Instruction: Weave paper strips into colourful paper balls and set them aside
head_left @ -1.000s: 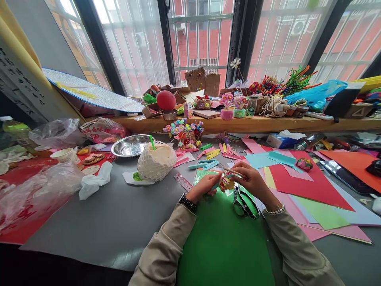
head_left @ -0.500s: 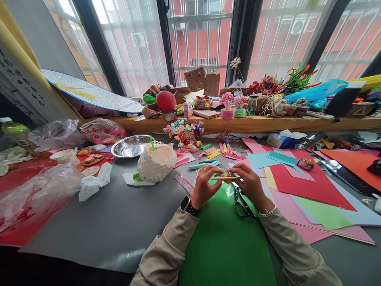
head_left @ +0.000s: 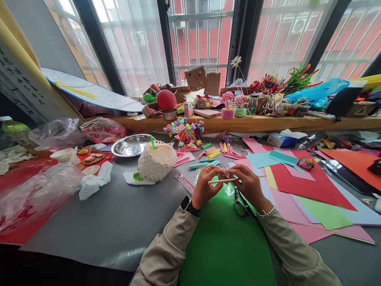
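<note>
Pinching a thin pale stick (head_left: 222, 181) between the fingertips of both hands, the person has it roughly level, just above the top part of a glossy green sheet (head_left: 228, 250). Neither hand is a full fist: the left hand (head_left: 206, 184) has its fingers bent with the thumb side at one end of the stick, and the right hand (head_left: 247, 183) mirrors it at the other, so there's only a small gap between them. Some little colorful bit is tucked up by the fingertips too, but it's too small and covered to say what it is.

Scissors (head_left: 240, 206) lie on the green sheet just beside the right wrist, and a pink ruler (head_left: 184, 183) sits off to the left. All of that's on a grey table (head_left: 125, 222), pretty cluttered tbh: colored paper sheets (head_left: 309, 186) overlapping on the right, folded paper strips (head_left: 212, 153) past the hands, a white netted thing (head_left: 156, 163) with a green straw, plus a shiny metal plate (head_left: 131, 146) behind it. At the back, a wooden ledge (head_left: 143, 126) carries a red ball (head_left: 166, 99) and pink flowers (head_left: 228, 98), with barred windows (head_left: 205, 39) behind, facing a reddish wall outside.
</note>
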Tool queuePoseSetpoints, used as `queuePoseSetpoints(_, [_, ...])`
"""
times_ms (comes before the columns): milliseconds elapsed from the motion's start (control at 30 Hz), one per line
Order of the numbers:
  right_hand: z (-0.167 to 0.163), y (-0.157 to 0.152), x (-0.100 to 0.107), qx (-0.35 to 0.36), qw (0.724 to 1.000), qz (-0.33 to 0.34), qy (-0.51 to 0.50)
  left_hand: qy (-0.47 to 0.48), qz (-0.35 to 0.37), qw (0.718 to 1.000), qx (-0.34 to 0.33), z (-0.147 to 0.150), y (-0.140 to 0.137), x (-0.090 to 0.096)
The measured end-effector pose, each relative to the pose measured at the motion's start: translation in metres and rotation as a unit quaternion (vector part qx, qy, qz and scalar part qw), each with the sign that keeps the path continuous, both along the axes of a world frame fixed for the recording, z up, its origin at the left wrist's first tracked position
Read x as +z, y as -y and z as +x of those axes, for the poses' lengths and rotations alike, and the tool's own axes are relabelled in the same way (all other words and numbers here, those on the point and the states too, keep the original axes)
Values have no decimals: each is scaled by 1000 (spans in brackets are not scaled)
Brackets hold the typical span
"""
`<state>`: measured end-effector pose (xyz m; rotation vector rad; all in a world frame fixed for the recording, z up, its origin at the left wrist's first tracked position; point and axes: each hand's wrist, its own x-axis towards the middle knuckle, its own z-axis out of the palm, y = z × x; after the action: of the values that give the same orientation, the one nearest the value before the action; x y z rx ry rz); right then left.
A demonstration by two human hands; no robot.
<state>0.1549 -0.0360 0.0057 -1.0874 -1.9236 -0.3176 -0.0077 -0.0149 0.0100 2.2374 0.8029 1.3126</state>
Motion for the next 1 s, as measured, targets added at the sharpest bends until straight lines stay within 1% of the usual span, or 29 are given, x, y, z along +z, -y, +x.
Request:
queuePoseSetpoints(167, [1, 0, 0, -11, 1000, -4, 10, -30, 79, 996, -3, 2, -4, -6])
queuePoseSetpoints(267, [2, 1, 1, -20, 1000, -23, 7, -31, 86, 996, -8, 2, -4, -6])
queuePoseSetpoints(333, [3, 0, 3, -14, 999, -47, 4, -30, 60, 997, -23, 0, -4, -3])
queuePoseSetpoints(433, [3, 0, 5, 14, 997, -76, -3, -33, 4, 997, -69, -4, -5, 2])
queuePoseSetpoints(533, [3, 0, 7, 43, 994, -100, -31, -20, -32, 993, -110, -8, -7, 6])
queuePoseSetpoints(667, [4, 0, 9, 80, 987, -125, -58, 11, -100, 986, -135, -9, -8, 8])
queuePoseSetpoints(733, [5, 0, 10, 82, 984, -147, -60, 30, -144, 978, -150, -8, -9, 7])
queuePoseSetpoints(900, [5, 1, 17, 40, 969, -236, -61, 62, -239, 955, -162, -6, -10, 4])
queuePoseSetpoints(1000, [4, 3, 20, 63, 952, -284, -96, 89, -299, 932, -182, -6, -9, 6])
